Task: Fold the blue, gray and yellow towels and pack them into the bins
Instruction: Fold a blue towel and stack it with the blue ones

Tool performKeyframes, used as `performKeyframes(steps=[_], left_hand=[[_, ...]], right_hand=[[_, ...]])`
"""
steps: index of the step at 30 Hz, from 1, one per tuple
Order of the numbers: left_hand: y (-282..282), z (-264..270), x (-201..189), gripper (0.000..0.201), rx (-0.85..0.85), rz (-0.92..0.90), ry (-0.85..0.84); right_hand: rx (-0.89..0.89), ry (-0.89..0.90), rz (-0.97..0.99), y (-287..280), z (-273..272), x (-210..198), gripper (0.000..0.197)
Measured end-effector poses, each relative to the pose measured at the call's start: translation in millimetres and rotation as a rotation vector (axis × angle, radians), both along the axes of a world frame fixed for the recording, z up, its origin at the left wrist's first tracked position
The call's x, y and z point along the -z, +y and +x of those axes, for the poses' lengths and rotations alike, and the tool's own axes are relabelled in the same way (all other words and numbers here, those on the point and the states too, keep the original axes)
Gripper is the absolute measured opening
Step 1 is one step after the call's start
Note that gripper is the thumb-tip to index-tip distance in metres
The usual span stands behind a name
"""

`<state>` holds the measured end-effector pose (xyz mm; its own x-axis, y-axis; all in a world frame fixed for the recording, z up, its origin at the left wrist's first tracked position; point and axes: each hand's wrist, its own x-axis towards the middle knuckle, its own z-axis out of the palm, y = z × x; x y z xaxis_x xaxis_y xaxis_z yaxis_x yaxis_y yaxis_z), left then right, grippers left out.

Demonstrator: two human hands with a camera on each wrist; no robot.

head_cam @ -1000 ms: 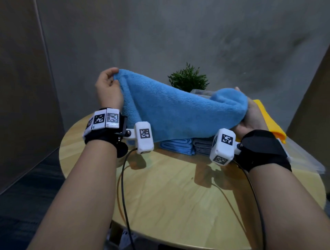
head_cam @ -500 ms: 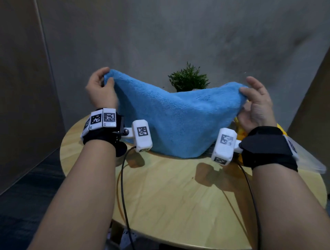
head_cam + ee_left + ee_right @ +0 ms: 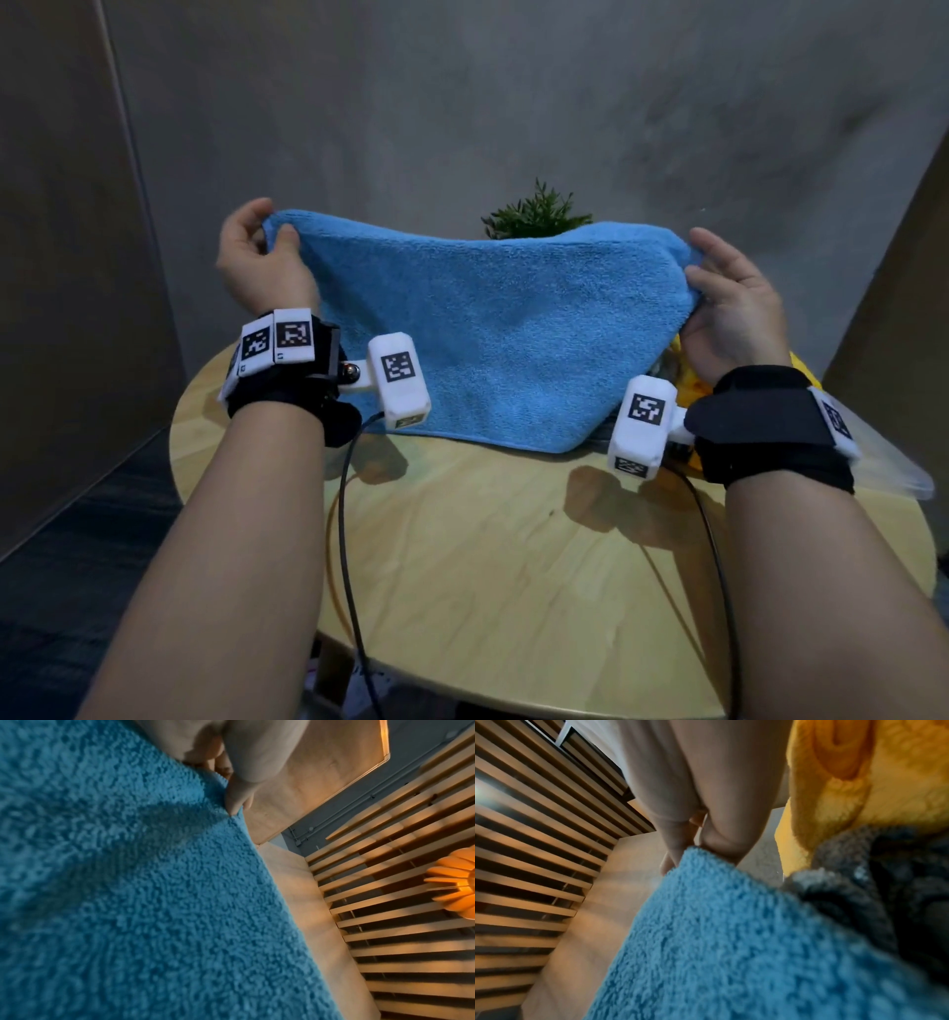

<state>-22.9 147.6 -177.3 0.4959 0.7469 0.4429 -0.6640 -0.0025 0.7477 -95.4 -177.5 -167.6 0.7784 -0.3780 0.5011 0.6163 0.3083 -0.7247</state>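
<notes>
Barely started by the look of it: fluffy blue terry towel (image 3: 493, 334) stretched out unfolded above the round pale wooden tabletop (image 3: 513, 555), left hand (image 3: 257, 262) pinching one top corner, right hand (image 3: 729, 303) pinching the other. Clear plastic bin (image 3: 893, 462) only peeking out at far right. Crumpled yellow towel (image 3: 859, 780) and gray towel (image 3: 875, 872) properly visible just from the right wrist view, apparently not folded yet
</notes>
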Motion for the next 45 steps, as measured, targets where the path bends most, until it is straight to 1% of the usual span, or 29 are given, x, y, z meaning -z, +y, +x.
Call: performKeyframes(steps=[3,4,6,8,11,13,16,18,20,21,22,23,24,26,28,29,32,34,36,38,39,40,41,42,43,44,45], left_hand=[[2,-1,0,0.021,-0.022,0.010,0.020],[3,-1,0,0.021,-0.022,0.005,0.018],[4,-4,-1,0.020,-0.028,-0.006,0.011],[4,-8,-3,0.019,-0.060,-0.018,-0.051],[6,-18,-12,0.016,-0.172,-0.034,-0.214],[10,-21,-16,0.015,-0.228,-0.061,-0.308],[13,-25,-22,0.018,-0.244,-0.087,-0.388],[19,-27,-27,0.020,-0.231,-0.125,-0.446],[28,-26,-31,0.029,-0.190,-0.180,-0.491],[31,-26,-32,0.033,-0.193,-0.201,-0.485],[32,-25,-33,0.032,-0.191,-0.206,-0.483],[31,-24,-33,0.024,-0.176,-0.196,-0.484],[28,-22,-32,0.017,-0.160,-0.175,-0.472],[20,-21,-28,0.016,-0.167,-0.104,-0.402],[14,-17,-22,0.016,-0.143,-0.043,-0.333],[13,-16,-19,0.016,-0.124,-0.025,-0.302],[15,-12,-13,0.020,-0.113,0.012,-0.173],[17,-9,-9,0.025,-0.125,0.046,-0.118],[16,-10,-9,0.032,-0.158,0.092,-0.075],[12,-14,-11,0.036,-0.181,0.140,-0.096],[10,-16,-12,0.038,-0.194,0.172,-0.110],[9,-17,-12,0.041,-0.208,0.199,-0.115],[9,-17,-14,0.045,-0.216,0.219,-0.099],[9,-17,-15,0.048,-0.213,0.236,-0.068],[10,-17,-16,0.049,-0.196,0.259,-0.016],[11,-15,-15,0.048,-0.190,0.302,0.051],[11,-15,-14,0.045,-0.201,0.354,0.114]], right_hand=[[0.022,-0.020,0.008,-1,-3,-3,0.028],[0.058,-0.040,-0.001,-1,-3,-4,0.030],[0.205,-0.085,-0.074,-2,-3,-6,0.031],[0.374,-0.123,-0.169,-1,-4,-10,0.029],[0.520,-0.226,-0.169,5,-8,-18,0.027],[0.541,-0.262,-0.192,9,-9,-20,0.021],[0.556,-0.242,-0.336,13,-14,-22,0.006],[0.568,-0.296,-0.354,17,-22,-28,0.005],[0.500,-0.408,-0.288,19,-29,-36,0.007],[0.462,-0.424,-0.273,18,-29,-37,0.009],[0.448,-0.390,-0.289,17,-26,-37,0.012],[0.463,-0.315,-0.334,15,-22,-34,0.014],[0.492,-0.223,-0.392,14,-16,-30,0.017],[0.531,-0.070,-0.495,12,-5,-19,0.017],[0.525,0.018,-0.535,10,3,-10,0.019],[0.505,0.043,-0.522,9,5,-6,0.020],[0.360,0.036,-0.414,3,5,1,0.022],[0.271,0.033,-0.403,1,4,1,0.028],[0.248,0.063,-0.475,4,1,-1,0.038],[0.306,0.096,-0.563,7,-3,-4,0.042],[0.329,0.083,-0.571,7,-5,-6,0.042],[0.312,0.061,-0.552,7,-6,-8,0.039],[0.255,0.047,-0.521,7,-9,-10,0.034],[0.186,0.047,-0.503,6,-11,-12,0.029],[0.134,0.066,-0.513,6,-13,-12,0.031],[0.123,0.095,-0.561,5,-12,-12,0.038],[0.158,0.131,-0.634,3,-10,-10,0.045]])
